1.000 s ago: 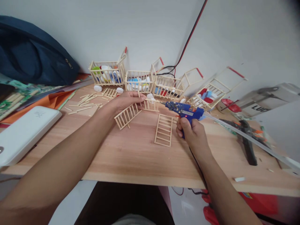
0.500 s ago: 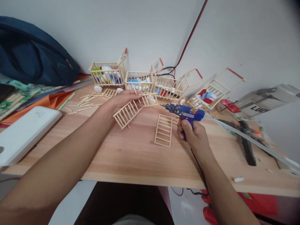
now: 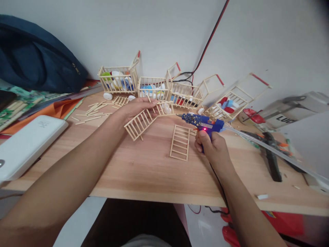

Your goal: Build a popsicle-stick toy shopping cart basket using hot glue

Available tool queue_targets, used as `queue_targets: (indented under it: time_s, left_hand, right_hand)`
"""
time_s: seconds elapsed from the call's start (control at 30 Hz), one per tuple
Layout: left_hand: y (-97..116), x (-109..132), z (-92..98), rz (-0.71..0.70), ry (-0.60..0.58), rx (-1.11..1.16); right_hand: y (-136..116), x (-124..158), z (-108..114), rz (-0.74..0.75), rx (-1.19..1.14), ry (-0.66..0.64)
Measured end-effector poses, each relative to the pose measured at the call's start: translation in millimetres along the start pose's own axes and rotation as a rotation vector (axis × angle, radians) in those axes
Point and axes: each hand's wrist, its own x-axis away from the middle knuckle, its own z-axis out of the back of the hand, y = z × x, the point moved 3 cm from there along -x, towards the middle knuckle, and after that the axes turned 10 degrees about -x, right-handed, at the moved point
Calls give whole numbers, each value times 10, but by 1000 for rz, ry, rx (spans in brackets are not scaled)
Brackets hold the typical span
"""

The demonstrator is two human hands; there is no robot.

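Observation:
My left hand (image 3: 140, 107) is closed on a small wooden-stick frame (image 3: 141, 124), whose slatted panels stand at an angle to each other; part of it is hidden by the fingers. My right hand (image 3: 212, 144) grips a blue hot glue gun (image 3: 196, 120) by its handle, with a red light lit on its side. The gun's nozzle points left, just short of the stick frame's right end. A long clear glue stick (image 3: 267, 147) runs out of the gun's back. Below the nozzle a ladder-like stick panel (image 3: 180, 142) lies flat on the table.
Several mini stick shopping carts (image 3: 118, 80) holding bottle caps line the wall. Loose sticks (image 3: 94, 111) lie at left, near a white power bank (image 3: 33, 145) and a blue bag (image 3: 38, 58). At right are a black-handled tool (image 3: 271, 159) and a carton (image 3: 295, 109).
Both hands hold almost the same positions. The red light on the glue gun looks brighter, and the view has shifted very slightly.

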Motion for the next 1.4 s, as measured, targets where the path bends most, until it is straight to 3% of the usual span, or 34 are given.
queue_targets:
  time_s: [1.4]
  left_hand:
    - [5,31,-8,12,-1,-4]
  right_hand:
    - [-19,25,16,-25,145,25]
